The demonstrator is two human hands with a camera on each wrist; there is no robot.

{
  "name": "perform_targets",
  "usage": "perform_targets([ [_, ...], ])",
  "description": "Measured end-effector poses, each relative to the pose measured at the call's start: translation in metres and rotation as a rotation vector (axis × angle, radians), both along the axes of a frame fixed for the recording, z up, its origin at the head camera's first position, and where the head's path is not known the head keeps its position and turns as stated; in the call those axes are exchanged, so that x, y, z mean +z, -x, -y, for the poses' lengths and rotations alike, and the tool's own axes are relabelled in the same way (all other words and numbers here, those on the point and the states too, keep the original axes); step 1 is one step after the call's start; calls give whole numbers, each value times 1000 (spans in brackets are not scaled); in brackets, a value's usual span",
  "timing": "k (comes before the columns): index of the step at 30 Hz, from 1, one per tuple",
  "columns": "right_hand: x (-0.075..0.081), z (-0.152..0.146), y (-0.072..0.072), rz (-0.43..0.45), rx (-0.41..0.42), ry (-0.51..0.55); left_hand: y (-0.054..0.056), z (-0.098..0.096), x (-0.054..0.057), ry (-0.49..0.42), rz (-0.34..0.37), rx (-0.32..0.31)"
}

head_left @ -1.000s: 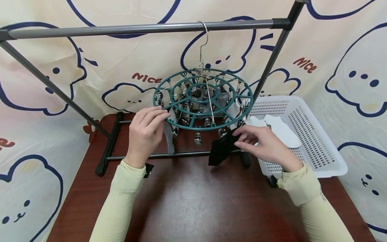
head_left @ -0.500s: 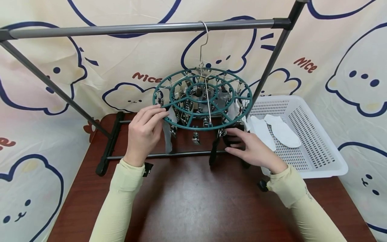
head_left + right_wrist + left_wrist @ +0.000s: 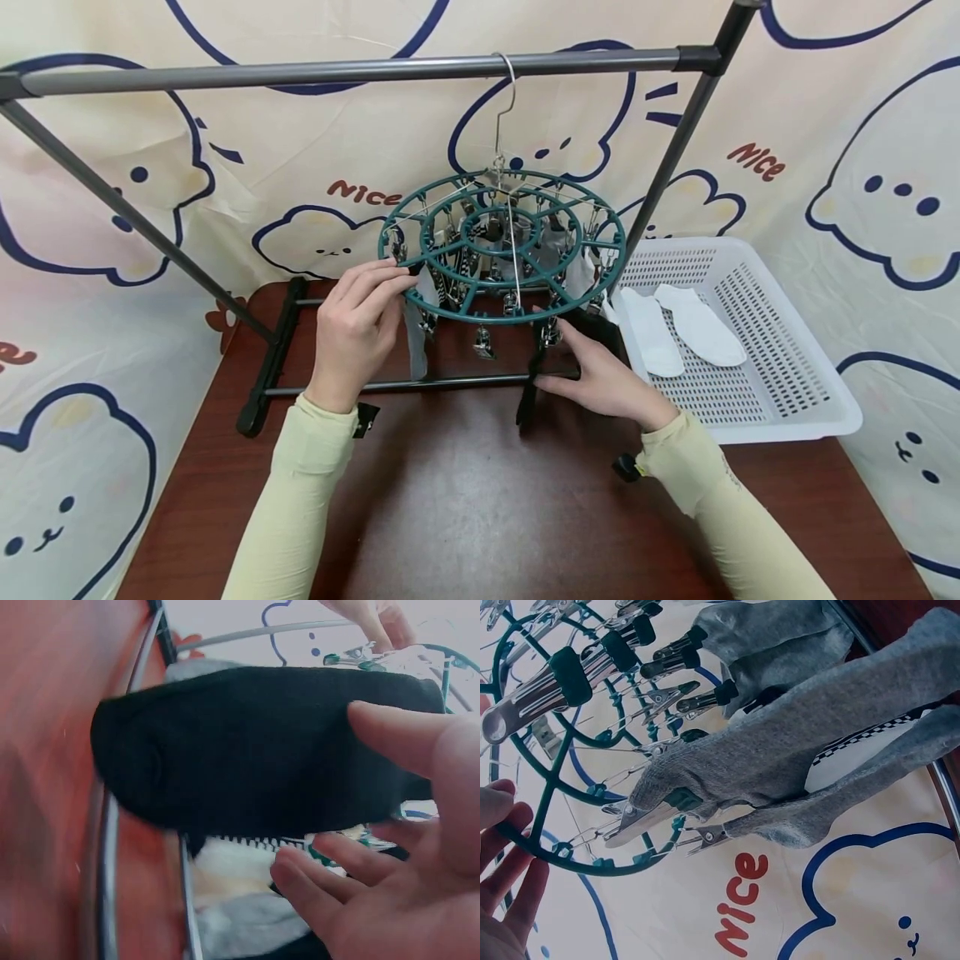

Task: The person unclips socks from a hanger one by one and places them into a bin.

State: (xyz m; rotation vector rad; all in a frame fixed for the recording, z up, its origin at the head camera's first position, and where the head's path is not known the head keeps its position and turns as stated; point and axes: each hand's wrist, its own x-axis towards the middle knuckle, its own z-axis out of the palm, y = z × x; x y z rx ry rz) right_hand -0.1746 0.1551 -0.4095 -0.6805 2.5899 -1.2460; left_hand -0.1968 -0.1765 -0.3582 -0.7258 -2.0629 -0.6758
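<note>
A round green clip hanger (image 3: 480,317) hangs by its metal hook from the rack's top bar. At its left edge my left hand (image 3: 356,333) grips the rim, with fingers and thumb around the green ring in the left wrist view. Below the hanger's front right edge hangs a black sock (image 3: 247,750), seen nearly edge-on in the head view. My right hand (image 3: 603,375) is beside it, fingers spread and relaxed, the thumb overlapping the sock in the right wrist view. Grey socks (image 3: 742,750) hang from metal clips with green tips near my left hand.
A white perforated basket (image 3: 795,358) on the right holds white socks (image 3: 701,325). The grey metal rack (image 3: 375,77) stands on the dark red-brown table (image 3: 480,500). Behind it hangs a printed cloth (image 3: 300,150). A free clip (image 3: 483,342) dangles at the hanger's front.
My right hand has moved left from the basket side, letting go of the black sock, which now hangs turned edge-on. My left hand stays at the rim.
</note>
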Motion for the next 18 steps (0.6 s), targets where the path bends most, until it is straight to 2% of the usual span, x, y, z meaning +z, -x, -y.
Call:
perform_targets([
  [5,-9,8,6,97,-16,207,0,1,0,0,2,5],
  [12,-24,13,7,231,-45,435,-1,2,0,-15,6,-3],
  [14,-28,13,7,264,-51,482,-2,2,-1,-18,6,-6],
  [18,-36,11,6,295,-71,478,-3,0,-3,-10,2,-15],
])
